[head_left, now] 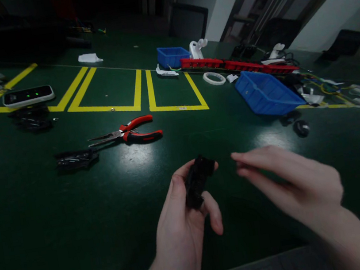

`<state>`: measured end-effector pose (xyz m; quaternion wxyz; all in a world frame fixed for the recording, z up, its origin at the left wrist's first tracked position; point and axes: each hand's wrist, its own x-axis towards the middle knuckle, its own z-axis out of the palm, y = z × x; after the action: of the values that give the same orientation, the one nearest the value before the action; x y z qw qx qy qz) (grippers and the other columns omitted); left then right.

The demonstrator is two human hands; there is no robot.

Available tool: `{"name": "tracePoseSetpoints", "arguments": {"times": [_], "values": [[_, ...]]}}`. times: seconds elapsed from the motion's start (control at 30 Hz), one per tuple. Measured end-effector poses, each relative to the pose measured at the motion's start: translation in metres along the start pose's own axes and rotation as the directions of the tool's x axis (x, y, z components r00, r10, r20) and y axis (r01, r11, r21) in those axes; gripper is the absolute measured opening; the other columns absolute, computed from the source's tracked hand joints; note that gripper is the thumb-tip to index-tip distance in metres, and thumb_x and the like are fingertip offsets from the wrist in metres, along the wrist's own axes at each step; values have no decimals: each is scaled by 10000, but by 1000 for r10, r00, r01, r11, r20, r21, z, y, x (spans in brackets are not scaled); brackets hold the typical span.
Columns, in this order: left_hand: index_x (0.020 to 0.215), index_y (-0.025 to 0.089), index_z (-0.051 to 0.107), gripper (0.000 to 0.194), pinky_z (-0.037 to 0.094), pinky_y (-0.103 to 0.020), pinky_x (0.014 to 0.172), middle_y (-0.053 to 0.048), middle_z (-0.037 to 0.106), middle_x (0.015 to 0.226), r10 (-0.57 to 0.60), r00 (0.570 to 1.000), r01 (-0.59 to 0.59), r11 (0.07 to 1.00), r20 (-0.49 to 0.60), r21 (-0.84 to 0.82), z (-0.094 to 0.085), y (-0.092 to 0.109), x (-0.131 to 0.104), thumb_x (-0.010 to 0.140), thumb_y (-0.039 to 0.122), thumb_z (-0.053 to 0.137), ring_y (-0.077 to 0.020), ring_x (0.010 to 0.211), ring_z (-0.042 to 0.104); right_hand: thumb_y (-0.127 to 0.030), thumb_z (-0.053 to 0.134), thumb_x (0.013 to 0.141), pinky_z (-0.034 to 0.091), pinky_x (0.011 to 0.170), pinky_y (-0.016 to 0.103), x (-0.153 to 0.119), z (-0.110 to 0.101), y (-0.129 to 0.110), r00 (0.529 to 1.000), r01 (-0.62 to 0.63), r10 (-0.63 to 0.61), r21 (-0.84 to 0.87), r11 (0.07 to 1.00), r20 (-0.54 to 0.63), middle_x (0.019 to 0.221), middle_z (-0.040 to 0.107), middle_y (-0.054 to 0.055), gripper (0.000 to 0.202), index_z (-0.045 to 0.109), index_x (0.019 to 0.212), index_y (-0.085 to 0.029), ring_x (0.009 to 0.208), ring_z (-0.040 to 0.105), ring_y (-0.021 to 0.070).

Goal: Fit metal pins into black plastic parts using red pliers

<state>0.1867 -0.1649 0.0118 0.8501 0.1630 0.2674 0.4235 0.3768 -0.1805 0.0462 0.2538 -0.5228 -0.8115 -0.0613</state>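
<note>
Your left hand gripped a small black part upright, lifted above the near table so its top stayed exposed. Your right hand, blurred, empty, fingers extended, hovered just right of it. Pliers lay farther left.

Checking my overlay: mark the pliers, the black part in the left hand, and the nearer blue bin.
pliers (133, 132), head view, at the pivot.
black part (197, 182), head view, mid-body.
nearer blue bin (266, 94), head view, side wall.
</note>
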Motion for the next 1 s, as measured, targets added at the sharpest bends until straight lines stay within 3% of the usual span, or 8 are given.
{"name": "tracePoseSetpoints", "arguments": {"times": [0.1,0.2,0.3,0.43,0.5,0.6,0.77,1.0], "values": [[1209,144,587,471,469,-218,547,-133,699,1148,-4,1000,4,1000,27,-17,3,4,-1,1057,420,237,-60,493,548,-267,582,937,552,749,383,-12,-2,38,981,-87,104,-107,990,163,1036,692,83,200,681,1102,-215,907,672,223],[1218,155,604,515,512,-242,651,-128,702,1190,-37,998,38,998,43,-40,2,3,-3,1058,441,207,-75,543,606,-278,510,958,572,701,388,-25,5,62,956,-127,154,-121,985,251,1001,691,87,217,704,1005,-194,864,686,228],[1240,180,624,513,522,-256,723,-114,694,1230,-41,993,45,998,109,-36,-1,1,-4,1052,475,249,-91,608,646,-270,479,966,582,703,360,-32,11,69,939,-170,197,-116,979,282,996,685,80,222,677,1019,-185,854,688,201],[1214,208,648,336,531,-255,728,-95,682,1270,-6,985,9,1000,172,-19,-5,1,-6,1000,410,486,-104,652,679,-275,468,969,577,696,345,-35,12,75,931,-222,249,-129,967,268,966,685,88,260,631,1142,-170,816,683,189],[1216,215,635,293,538,-248,715,-90,702,1232,-5,982,5,1000,189,-1,-4,0,-7,964,346,565,-101,634,684,-285,452,977,564,688,341,-36,11,79,926,-229,261,-144,963,273,958,677,88,249,652,1078,-177,792,674,182],[1295,232,560,332,541,-237,704,-92,734,1154,-25,979,22,1000,204,19,-3,-1,-11,979,331,536,-94,603,686,-303,443,978,530,671,334,-35,12,84,921,-219,265,-184,958,285,1000,658,88,241,656,991,-191,800,648,181],[1418,231,434,445,486,-218,586,-107,745,1040,-36,976,17,995,214,94,-3,-1,-15,1004,383,489,-105,534,669,-297,426,974,466,625,324,-29,17,78,936,-180,237,-224,958,262,895,628,93,219,600,911,-180,773,597,198],[1435,241,410,579,454,-179,556,-50,712,897,-66,966,40,994,251,106,-5,-3,-19,942,476,602,-66,508,596,-206,430,985,482,708,282,-12,7,34,982,-104,116,-85,991,151,947,621,62,122,538,1041,-191,849,604,159]]}}
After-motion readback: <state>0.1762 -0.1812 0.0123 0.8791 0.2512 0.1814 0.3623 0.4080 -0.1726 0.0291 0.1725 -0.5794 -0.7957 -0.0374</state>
